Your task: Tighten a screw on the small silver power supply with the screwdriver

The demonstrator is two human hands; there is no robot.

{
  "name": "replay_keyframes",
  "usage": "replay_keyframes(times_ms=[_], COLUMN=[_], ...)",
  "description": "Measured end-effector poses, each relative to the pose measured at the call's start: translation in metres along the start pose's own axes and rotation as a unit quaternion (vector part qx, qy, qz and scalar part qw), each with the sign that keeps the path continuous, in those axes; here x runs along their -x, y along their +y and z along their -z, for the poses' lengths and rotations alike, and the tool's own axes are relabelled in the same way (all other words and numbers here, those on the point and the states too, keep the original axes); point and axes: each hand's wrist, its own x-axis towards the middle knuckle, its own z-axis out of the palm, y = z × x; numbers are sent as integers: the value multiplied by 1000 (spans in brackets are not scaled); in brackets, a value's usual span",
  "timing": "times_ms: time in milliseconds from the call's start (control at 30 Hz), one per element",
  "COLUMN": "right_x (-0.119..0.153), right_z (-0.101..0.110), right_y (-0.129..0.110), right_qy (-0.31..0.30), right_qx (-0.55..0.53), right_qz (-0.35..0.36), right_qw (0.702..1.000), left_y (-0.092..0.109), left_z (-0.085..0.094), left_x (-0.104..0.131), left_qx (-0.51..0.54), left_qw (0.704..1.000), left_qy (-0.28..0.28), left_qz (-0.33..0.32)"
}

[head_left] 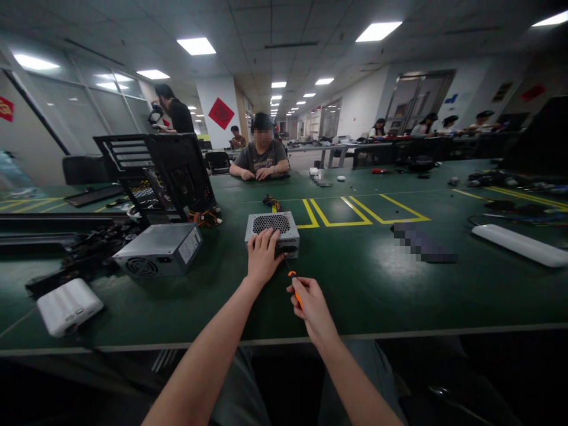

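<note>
A small grey power supply unit (284,226) with a mesh top sits on the green table (364,278) in front of me. My left hand (262,258) rests on its near top edge, fingers spread over the casing. My right hand (310,303) grips an orange-handled screwdriver (294,286), whose thin shaft points up toward the unit's near face.
A second, larger power supply (160,249) lies to the left, beside an open black computer case (164,174) and loose cables. A white box (68,306) sits near the left front edge, a long white bar (519,244) at right. A person sits across the table; others work farther back.
</note>
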Motion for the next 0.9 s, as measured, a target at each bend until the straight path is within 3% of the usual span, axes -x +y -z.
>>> replay_keyframes(times_ms=[267, 467, 767, 900], right_x=[-6, -10, -6, -7], right_z=[0, 3, -7, -8], right_y=[-7, -12, -9, -8], right_qy=[-26, -55, -34, -28], right_qx=[-159, -202, -207, -206], right_qz=[-99, -171, -128, -141], right_qw=[982, 963, 969, 968], left_y=[-1, -2, -1, -1], left_z=[-1, -2, -2, -1], left_x=[1, 1, 0, 0], left_qx=[-4, 0, -7, -9], left_qw=[1000, 1000, 1000, 1000], left_qy=[2, 2, 8, 7], left_qz=[-7, -4, -5, -4])
